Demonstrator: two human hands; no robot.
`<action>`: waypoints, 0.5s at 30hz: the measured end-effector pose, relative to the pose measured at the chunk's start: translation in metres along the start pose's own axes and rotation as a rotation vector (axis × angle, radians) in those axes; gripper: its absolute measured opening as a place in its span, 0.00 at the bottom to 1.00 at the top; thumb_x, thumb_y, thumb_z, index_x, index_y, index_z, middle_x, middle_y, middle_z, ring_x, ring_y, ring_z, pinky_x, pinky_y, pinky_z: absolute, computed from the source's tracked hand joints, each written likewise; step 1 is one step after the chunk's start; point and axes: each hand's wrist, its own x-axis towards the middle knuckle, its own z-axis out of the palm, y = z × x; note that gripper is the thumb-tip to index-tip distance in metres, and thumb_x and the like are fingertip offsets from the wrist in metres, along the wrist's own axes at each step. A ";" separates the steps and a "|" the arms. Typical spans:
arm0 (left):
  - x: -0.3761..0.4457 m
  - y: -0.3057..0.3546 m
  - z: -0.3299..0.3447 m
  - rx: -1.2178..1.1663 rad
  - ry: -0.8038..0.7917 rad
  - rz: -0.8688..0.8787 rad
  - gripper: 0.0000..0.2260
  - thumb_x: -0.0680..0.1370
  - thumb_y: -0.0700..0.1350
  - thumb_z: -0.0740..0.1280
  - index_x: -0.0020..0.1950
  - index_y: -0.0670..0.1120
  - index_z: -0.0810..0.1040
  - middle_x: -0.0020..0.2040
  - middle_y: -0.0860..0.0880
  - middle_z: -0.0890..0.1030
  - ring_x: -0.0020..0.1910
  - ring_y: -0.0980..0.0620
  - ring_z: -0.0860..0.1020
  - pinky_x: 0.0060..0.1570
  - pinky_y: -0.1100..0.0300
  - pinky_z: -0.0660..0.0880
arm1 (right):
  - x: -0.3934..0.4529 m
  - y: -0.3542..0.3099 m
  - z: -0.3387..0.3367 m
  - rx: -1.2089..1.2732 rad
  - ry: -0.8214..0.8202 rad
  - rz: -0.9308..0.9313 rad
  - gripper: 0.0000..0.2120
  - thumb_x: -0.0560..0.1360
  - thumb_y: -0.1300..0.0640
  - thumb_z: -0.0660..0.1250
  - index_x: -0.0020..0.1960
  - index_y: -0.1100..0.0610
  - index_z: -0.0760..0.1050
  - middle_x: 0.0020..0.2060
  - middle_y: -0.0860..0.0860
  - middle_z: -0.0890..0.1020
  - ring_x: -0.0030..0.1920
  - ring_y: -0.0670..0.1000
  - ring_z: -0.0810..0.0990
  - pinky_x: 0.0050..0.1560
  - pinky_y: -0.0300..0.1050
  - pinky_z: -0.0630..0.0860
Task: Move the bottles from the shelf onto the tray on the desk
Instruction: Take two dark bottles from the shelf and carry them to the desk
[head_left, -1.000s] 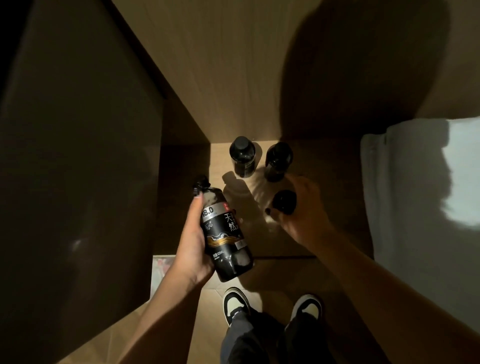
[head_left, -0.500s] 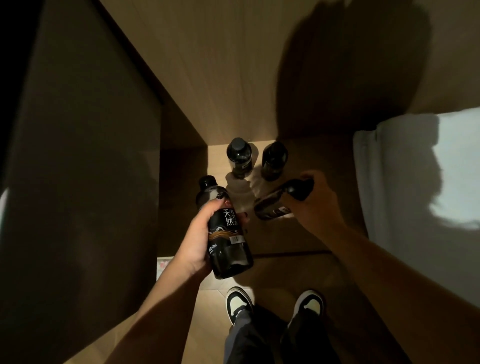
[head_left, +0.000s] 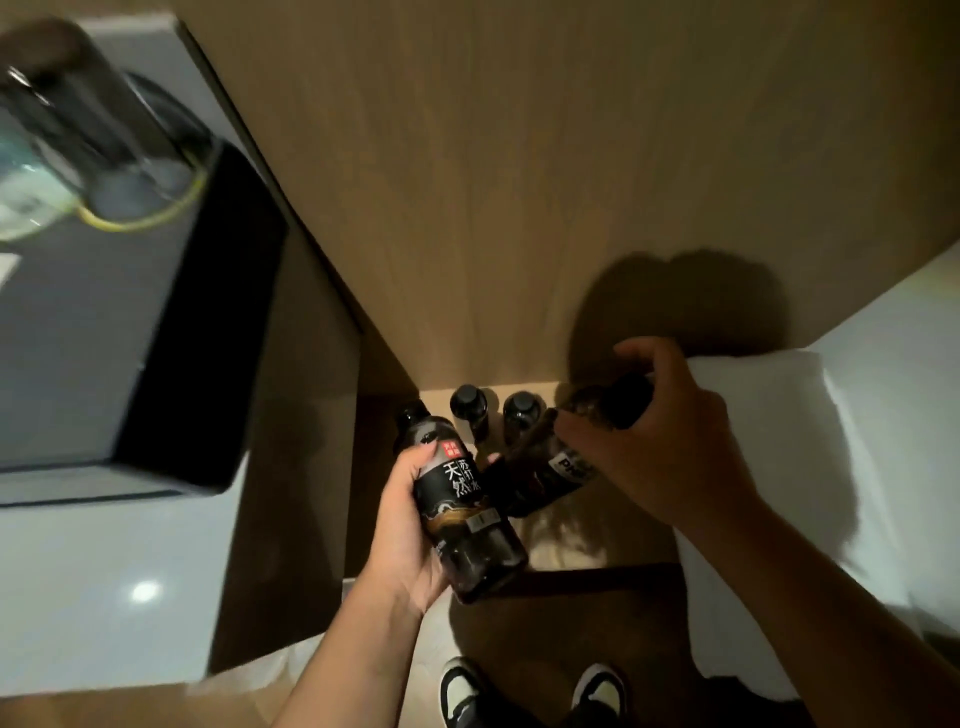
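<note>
Your left hand (head_left: 410, 525) is wrapped around a dark bottle (head_left: 462, 514) with a black label, and its cap points up and away from you, toward the shelf. Your right hand (head_left: 660, 441) is curled around the neck of a second bottle (head_left: 550, 467), which lies tilted, cap up to the right and bottom down to the left, so its bottom end comes right next to the first bottle. They look like they touch or nearly touch, but it is too dark to be sure. Two more bottles (head_left: 469, 410) stand upright on the low shelf (head_left: 566, 540) just past your hands, side by side near the back wall. The tray (head_left: 171, 374) is the dark box with a raised rim, up and to your left, on the pale surface (head_left: 104, 597). A blurry clear thing sits in its far corner, and you cannot tell what it is. So both full hands have to go left and up to reach it. Your left hand is nearer to the tray, so that bottle should probably go in first. Stand each bottle up as you set it down, mostly the tilted one
</note>
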 end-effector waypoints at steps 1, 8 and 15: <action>-0.011 0.002 0.007 0.006 -0.004 -0.006 0.18 0.69 0.53 0.66 0.52 0.41 0.75 0.43 0.40 0.82 0.37 0.44 0.82 0.35 0.54 0.80 | -0.005 -0.010 -0.008 -0.032 -0.006 -0.003 0.33 0.64 0.43 0.75 0.64 0.46 0.65 0.43 0.42 0.74 0.40 0.43 0.75 0.40 0.38 0.74; -0.078 0.013 0.059 -0.026 0.023 0.047 0.16 0.72 0.53 0.66 0.49 0.41 0.77 0.41 0.39 0.82 0.40 0.43 0.81 0.48 0.49 0.77 | -0.029 -0.058 -0.058 0.092 0.070 -0.053 0.29 0.65 0.44 0.74 0.60 0.51 0.67 0.43 0.44 0.77 0.41 0.45 0.79 0.39 0.39 0.78; -0.137 -0.011 0.115 -0.153 -0.006 0.188 0.16 0.71 0.53 0.65 0.47 0.41 0.77 0.41 0.38 0.83 0.39 0.42 0.81 0.52 0.48 0.75 | -0.047 -0.080 -0.096 0.450 0.008 -0.003 0.36 0.66 0.50 0.75 0.69 0.51 0.60 0.64 0.50 0.72 0.65 0.53 0.73 0.59 0.44 0.73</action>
